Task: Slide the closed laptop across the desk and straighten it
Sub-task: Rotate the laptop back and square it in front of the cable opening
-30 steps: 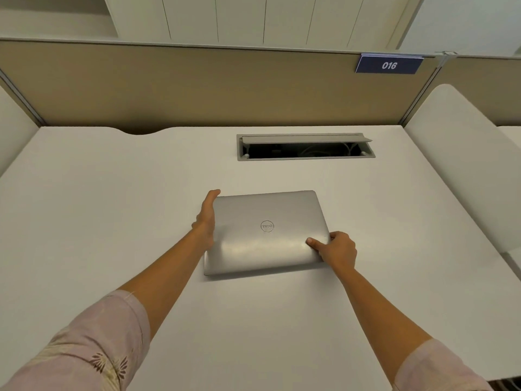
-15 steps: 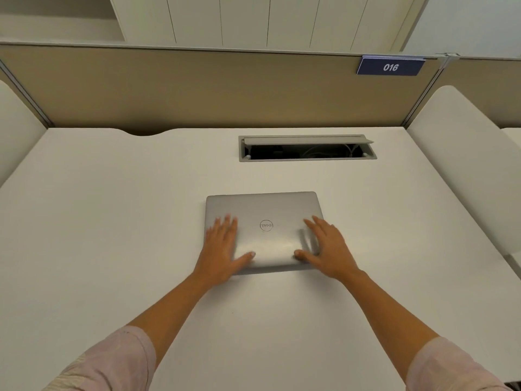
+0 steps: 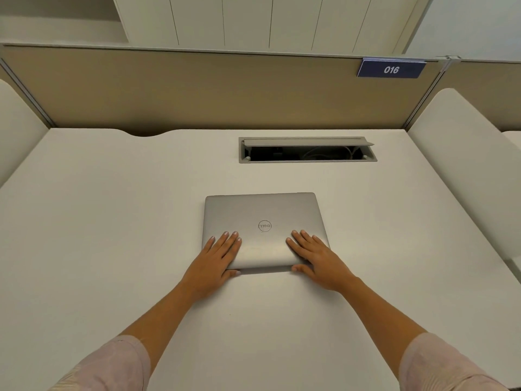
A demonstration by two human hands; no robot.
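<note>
The closed silver laptop (image 3: 263,221) is seen lying flat near the middle of the white desk (image 3: 98,221), its lid up and its edges roughly square to the desk's back edge. A round logo (image 3: 264,226) is stamped at the centre of the lid.

The left hand (image 3: 215,262) is laid palm-down over the laptop's near left corner, fingers stretched out flat on the lid and held close together, the thumb tucked against the laptop's near edge. The right hand (image 3: 317,256) is laid the same way over the near right corner, fingers extended and slightly spread on the lid, the thumb set along the near edge. Nothing is gripped by either hand; both are pressed flat.

Pale pink sleeves (image 3: 439,365) are seen on both upper arms, nearer the camera than the laptop.

Beyond the laptop, a grey cable hatch (image 3: 307,150) is set into the desk with its flap raised, and cables are glimpsed in the dark opening. Farther back, a tan partition (image 3: 197,91) is stood along the desk's rear edge, and a blue plate marked 016 (image 3: 391,69) is fixed at its top, to the right of the laptop.
</note>
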